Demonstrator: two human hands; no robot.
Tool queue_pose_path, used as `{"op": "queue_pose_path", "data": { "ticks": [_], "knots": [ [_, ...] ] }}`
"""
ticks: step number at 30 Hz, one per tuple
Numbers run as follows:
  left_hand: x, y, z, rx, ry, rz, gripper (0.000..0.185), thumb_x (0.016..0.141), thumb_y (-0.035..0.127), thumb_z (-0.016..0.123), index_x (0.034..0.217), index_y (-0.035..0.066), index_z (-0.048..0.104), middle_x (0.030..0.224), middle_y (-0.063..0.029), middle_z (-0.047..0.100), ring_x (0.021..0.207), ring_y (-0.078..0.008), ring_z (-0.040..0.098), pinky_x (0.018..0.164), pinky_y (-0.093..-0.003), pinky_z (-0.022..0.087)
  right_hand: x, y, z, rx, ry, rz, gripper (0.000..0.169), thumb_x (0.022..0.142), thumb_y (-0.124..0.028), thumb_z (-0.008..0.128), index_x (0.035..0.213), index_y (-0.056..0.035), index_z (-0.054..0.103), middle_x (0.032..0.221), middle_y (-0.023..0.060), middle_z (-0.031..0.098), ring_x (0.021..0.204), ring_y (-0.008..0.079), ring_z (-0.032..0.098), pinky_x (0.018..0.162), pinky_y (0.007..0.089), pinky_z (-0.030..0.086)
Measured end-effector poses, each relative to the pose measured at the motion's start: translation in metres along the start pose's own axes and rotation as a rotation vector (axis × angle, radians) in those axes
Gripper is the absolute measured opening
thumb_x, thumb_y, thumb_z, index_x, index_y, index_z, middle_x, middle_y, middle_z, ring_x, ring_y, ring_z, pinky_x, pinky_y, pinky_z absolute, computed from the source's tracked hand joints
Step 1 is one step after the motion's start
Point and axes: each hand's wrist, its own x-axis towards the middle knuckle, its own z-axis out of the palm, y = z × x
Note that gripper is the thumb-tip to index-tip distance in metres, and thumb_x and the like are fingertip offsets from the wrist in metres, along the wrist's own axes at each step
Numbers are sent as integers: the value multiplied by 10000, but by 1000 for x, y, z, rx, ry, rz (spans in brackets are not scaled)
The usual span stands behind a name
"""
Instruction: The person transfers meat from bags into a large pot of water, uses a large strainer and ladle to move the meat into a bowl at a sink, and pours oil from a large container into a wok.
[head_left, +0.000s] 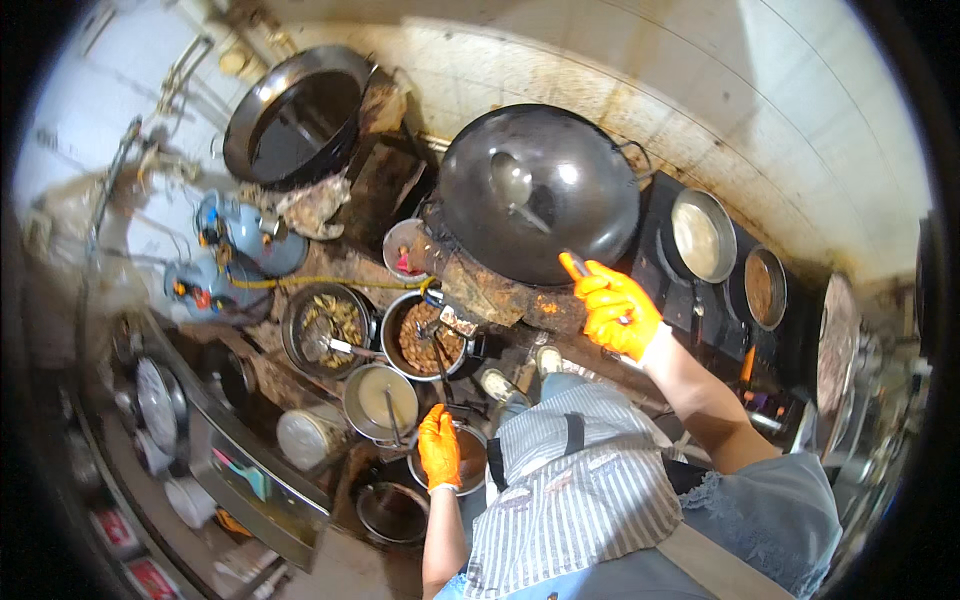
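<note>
A large dark wok (480, 217) sits in front of me, and a metal ladle (512, 184) lies with its bowl inside it. My right hand (613, 309), in an orange glove, is closed around a slim metal handle (577, 264) near the wok's lower right edge; whether that handle belongs to the ladle I cannot tell. My left hand (439, 448), gloved the same way, hangs low above a pot of brown liquid (471, 457) with nothing visible in it. Beside it stands a pot of cloudy liquid (382, 401) with a utensil in it.
Another deep wok (251, 150) of dark liquid stands at the upper left. Gas cylinders (262, 244) and a yellow hose (322, 281) are below it. Pots of brown chunks (427, 337) and yellowish food (330, 322) stand on the left. Two frying pans (703, 235) (765, 289) sit at the right.
</note>
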Motion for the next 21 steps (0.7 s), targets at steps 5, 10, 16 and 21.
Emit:
{"op": "queue_pose_path", "data": {
  "ticks": [5,10,16,21],
  "knots": [
    [-8,34,11,-140,-115,-38,275,1051,117,606,1283,-18,668,1165,-74,709,1036,-153,634,912,-288,503,-110,49,45,-1250,697,-1050,412,1119,-351,461,1463,-141,547,746,-19,545,442,51,393,391,220,328],
    [-7,60,21,-20,-230,60,272,1053,108,595,1279,-25,668,1130,-56,712,990,-133,629,890,-280,505,-217,3,-27,-1936,1440,-1533,397,1075,-201,574,1460,-109,585,1144,113,704,923,185,682,793,316,512],
    [-2,61,24,34,-247,75,264,1037,115,618,1245,-31,691,1153,-107,740,1045,-173,665,932,-311,508,-183,11,-40,-1839,1142,-1444,387,1069,-240,565,1442,-143,600,1206,163,734,1029,226,719,871,316,539],
    [-14,42,17,-7,-223,112,249,1043,119,616,1226,-29,697,1119,-90,733,1011,-162,645,922,-309,500,-70,-55,-25,-1816,977,-878,480,1056,-340,505,1460,-87,555,1353,182,645,1152,289,664,913,374,534]
  ]
}}
